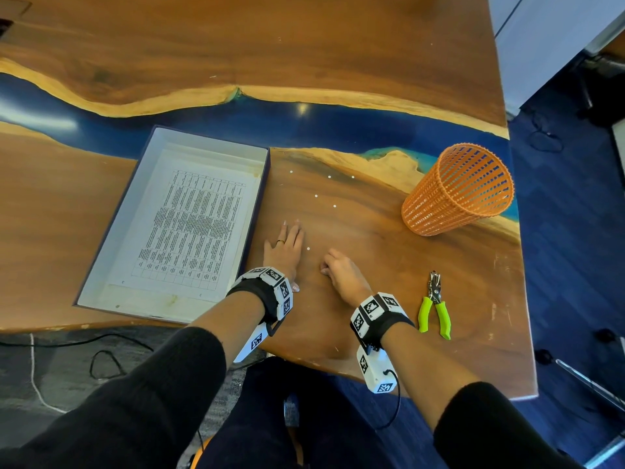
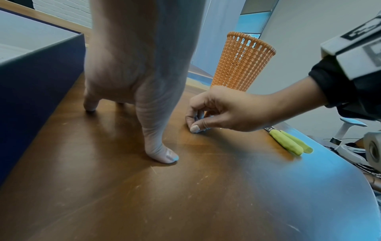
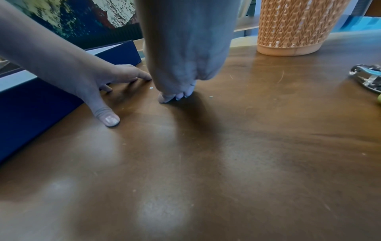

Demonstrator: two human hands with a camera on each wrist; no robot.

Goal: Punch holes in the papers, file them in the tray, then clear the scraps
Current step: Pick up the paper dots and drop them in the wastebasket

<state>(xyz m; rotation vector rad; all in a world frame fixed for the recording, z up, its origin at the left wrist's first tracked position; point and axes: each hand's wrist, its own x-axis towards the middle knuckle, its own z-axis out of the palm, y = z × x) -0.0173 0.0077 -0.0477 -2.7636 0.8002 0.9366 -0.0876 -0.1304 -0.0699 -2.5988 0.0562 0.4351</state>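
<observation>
At the left of the head view, a shallow rectangular tray with a white interior and dark blue outer walls (image 1: 101,265) is seen resting on the brown wooden desk with a blue resin band (image 1: 372,252). A white printed paper sheet bearing a table of text (image 1: 189,228) is laid flat inside the tray; small punched holes are visible near its lower edge.

Just right of the tray's right wall, the left hand (image 1: 282,250) is placed on the desk with its fingers (image 2: 160,151) straight and spread, their tips pressed on the wood; nothing is held. A ring is worn on one finger.

Small white round paper scraps (image 1: 316,196) are scattered on the desk above the two hands, in the centre of the frame; one scrap lies between the hands.

To the right of the left hand, near it but apart, the right hand (image 1: 341,272) is lowered to the desk with its fingers (image 3: 177,96) curled and bunched together, tips at the surface. Whether a scrap is pinched between them cannot be told.

Further right, a metal hand punch with lime-green handles (image 1: 434,304) is laid flat on the desk. At the upper right, an orange plastic mesh waste basket (image 1: 456,191) stands upright near the desk's right edge.
</observation>
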